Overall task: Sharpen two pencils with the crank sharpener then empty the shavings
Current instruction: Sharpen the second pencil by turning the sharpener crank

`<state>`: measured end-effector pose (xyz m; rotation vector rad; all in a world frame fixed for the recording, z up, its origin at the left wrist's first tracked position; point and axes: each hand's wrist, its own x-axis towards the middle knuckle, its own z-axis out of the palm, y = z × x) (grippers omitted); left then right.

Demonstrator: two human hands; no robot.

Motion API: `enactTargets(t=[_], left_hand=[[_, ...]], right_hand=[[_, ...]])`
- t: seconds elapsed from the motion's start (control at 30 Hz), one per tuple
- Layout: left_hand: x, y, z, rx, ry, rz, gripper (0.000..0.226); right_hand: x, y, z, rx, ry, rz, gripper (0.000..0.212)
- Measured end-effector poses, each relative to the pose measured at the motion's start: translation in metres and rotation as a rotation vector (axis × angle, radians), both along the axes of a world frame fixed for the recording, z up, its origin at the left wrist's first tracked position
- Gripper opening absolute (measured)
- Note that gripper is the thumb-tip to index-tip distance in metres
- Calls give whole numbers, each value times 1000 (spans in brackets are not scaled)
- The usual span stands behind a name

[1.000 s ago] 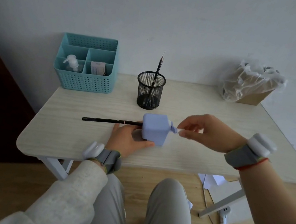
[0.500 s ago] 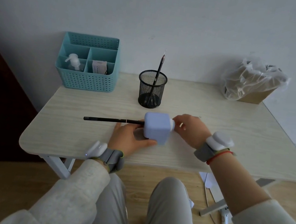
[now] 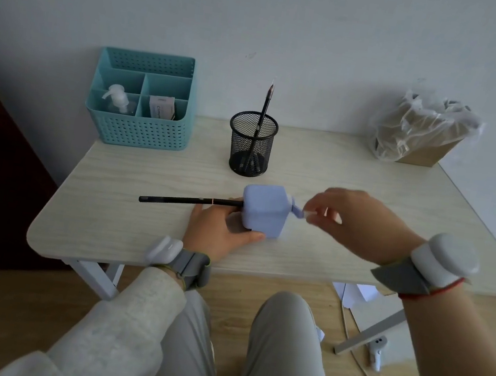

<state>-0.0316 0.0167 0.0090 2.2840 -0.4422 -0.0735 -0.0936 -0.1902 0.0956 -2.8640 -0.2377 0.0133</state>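
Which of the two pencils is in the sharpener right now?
The pencil lying level, its tip pushed into the left side of the blue sharpener. The other pencil stands upright in the black mesh cup, behind it.

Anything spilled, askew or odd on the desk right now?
Nothing stands out on the table: no shavings spilled. The sharpener sits flat, steadied by the left hand, a pencil in its side, the right hand on the crank. Only oddity: paper and a small white device on the floor.
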Motion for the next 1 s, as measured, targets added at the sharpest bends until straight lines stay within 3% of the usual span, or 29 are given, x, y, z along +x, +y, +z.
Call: enactTargets(t=[0.2,0.47,0.63,1.0], left_hand=[[-2,-3,1,-13,7,0,32],[1,-1,-2,-33,35,-9,38],[0,-1,-1,-51,19,-11,37],[0,-2,-2,-42,26,25,38]], right_hand=[[36,3,-1,109,-164,-120,21],[60,9,-48,39,23,-196,26],[37,10,-61,-1,71,-124,24],[-7,5,-10,5,49,-1,22]])
